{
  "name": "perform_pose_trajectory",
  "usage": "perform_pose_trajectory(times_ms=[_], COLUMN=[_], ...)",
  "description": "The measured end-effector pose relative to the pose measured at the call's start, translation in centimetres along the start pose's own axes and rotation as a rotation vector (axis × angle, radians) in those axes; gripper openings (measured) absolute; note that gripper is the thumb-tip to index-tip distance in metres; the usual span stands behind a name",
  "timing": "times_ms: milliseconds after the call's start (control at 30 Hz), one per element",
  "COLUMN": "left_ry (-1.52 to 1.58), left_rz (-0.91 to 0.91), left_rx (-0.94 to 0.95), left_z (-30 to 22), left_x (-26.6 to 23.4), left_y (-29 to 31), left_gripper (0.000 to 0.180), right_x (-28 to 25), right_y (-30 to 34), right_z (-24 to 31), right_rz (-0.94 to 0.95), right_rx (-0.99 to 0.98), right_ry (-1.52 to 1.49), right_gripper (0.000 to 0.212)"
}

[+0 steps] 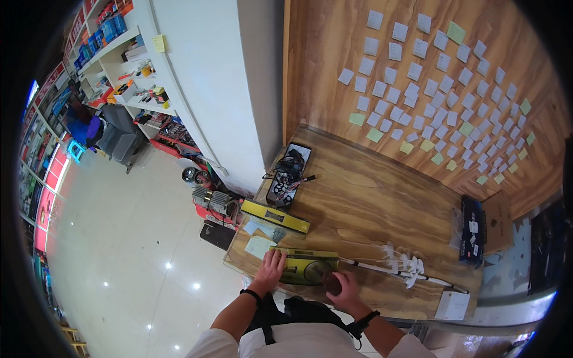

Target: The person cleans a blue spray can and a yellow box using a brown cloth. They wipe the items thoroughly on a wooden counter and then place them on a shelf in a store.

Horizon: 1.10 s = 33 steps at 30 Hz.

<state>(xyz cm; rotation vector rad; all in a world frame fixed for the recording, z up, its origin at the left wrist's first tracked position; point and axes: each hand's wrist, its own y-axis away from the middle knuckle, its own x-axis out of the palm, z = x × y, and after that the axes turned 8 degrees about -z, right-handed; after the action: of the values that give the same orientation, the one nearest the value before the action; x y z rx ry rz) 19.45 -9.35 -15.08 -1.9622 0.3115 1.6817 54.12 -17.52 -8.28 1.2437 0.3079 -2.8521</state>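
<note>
A yellow-green box (295,275) lies flat near the front edge of the wooden table, with a round dark picture or disc on its top at the right. My left hand (271,269) grips the left end of this box, fingers curled over its top edge. A dark brown round object (332,284), its kind unclear, sits in my right hand (346,292), whose fingers close around it beside the box's right end. Farther back stands a second yellow box (276,216), longer and narrower. To the right lies a thin white rod (373,267) with black bands and curled white strips (412,267).
A tray of dark cables (289,170) stands at the table's back left. Dark blue (471,230) and brown cardboard boxes (497,222) are at the right, a white card (452,305) near the front right corner. Motors (212,200) stand on the floor beyond the left edge.
</note>
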Motion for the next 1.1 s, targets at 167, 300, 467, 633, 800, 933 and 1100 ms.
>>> perform_pose_trajectory(times_ms=[167, 300, 467, 633, 800, 933, 1100], left_ry=[0.016, 0.011, 0.013, 0.624, 0.804, 0.886, 0.905], left_rz=[-0.208, -0.227, -0.193, -0.197, 0.217, 0.173, 0.1], left_rx=[-0.033, -0.068, 0.01, -0.468, -0.449, -0.516, -0.444], left_z=[-0.4, -1.4, -1.2, -0.4, 4.1, 6.6, 8.5], left_x=[-0.6, -1.1, -0.4, -5.4, -5.4, -3.9, -4.2], left_y=[2.1, 4.3, 8.1, 5.4, 4.1, 3.6, 1.8], left_gripper=[0.064, 0.063, 0.051, 0.084, 0.084, 0.079, 0.071], right_x=[-2.4, -0.8, 0.5, 0.9, 0.5, 0.7, 7.0], right_y=[-6.0, -7.5, -6.2, -3.9, -3.3, -7.2, -13.8], right_z=[6.0, 6.9, 7.0, 6.1, 7.4, 12.3, 16.6], right_rz=[-0.194, -0.1, 0.057, 0.078, 0.146, 0.092, 0.196], right_rx=[-0.143, -0.223, -0.217, -0.192, -0.163, -0.356, -0.611], right_ry=[0.076, 0.185, 0.275, 0.276, 0.289, 0.166, 0.119], right_gripper=[0.075, 0.075, 0.077, 0.075, 0.075, 0.074, 0.062])
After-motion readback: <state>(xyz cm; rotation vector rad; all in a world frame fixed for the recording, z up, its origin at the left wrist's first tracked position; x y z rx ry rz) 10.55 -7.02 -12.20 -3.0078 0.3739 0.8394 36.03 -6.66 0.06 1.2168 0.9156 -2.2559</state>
